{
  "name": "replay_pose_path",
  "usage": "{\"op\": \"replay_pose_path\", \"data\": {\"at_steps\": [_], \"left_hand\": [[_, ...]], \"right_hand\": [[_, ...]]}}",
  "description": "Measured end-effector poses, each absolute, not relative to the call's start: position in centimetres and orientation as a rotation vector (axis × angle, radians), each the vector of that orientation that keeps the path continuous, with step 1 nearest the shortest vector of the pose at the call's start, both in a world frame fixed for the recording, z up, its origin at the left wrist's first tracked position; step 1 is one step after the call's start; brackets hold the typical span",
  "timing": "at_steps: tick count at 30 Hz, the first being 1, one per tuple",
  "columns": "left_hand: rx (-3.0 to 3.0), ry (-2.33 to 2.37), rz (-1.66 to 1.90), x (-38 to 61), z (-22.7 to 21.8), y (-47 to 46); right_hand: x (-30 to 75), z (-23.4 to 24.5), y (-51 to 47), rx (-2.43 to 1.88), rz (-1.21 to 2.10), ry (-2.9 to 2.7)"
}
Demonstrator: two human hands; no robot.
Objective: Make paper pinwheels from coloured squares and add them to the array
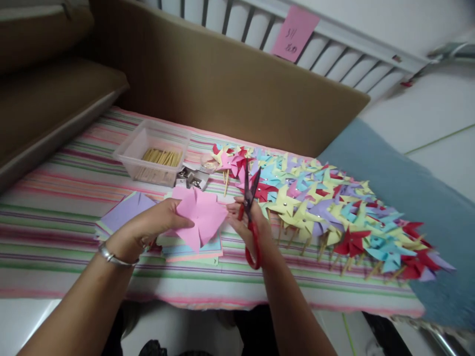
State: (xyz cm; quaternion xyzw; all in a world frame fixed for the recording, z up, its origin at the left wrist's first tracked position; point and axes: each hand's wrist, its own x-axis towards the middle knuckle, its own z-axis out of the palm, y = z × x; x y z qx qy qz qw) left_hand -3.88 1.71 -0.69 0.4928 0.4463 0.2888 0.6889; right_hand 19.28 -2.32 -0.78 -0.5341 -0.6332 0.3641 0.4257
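Note:
My left hand (163,220) pinches a pink paper square (200,212), slit inward from its corners, by its left side. In my right hand (252,222) is a pair of scissors (255,242) with red handles, its dark blades parted and pointing away from me. The fingertips of that hand reach toward the right edge of the pink paper; whether they touch it I cannot tell. Beneath the pink paper lies a stack of coloured paper sheets (193,252), partly covered. A purple paper sheet (126,215) tops another pile beside my left wrist.
A clear plastic box (124,157) holds thin wooden sticks (162,157). Next to it sit small white boxes (200,179) with metal bits. Many finished paper pinwheels (285,202) cover the right side of the striped cloth (67,217). A cardboard panel (222,84) stands behind.

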Motion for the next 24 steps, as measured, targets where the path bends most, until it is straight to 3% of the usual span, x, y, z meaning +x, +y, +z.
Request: {"op": "replay_pose_path", "data": {"at_steps": [6, 15, 20, 24], "left_hand": [[1.148, 0.905, 0.523, -1.9, -0.2, 1.1], [0.432, 0.840, 0.944, 0.6, -2.0, 0.8], [0.517, 0.812, 1.044, 2.9, -2.4, -0.1], [0.600, 0.889, 1.125, 2.8, -2.6, 0.2]], "right_hand": [[17.6, 0.6, -2.8, -1.453, 1.042, -1.547], [16.5, -0.9, -2.2, -1.302, 0.964, -1.063], [15.7, -1.9, -2.0, -1.289, 0.837, -1.069], [15.6, -2.5, -1.9, -1.262, 0.918, -1.089]]}}
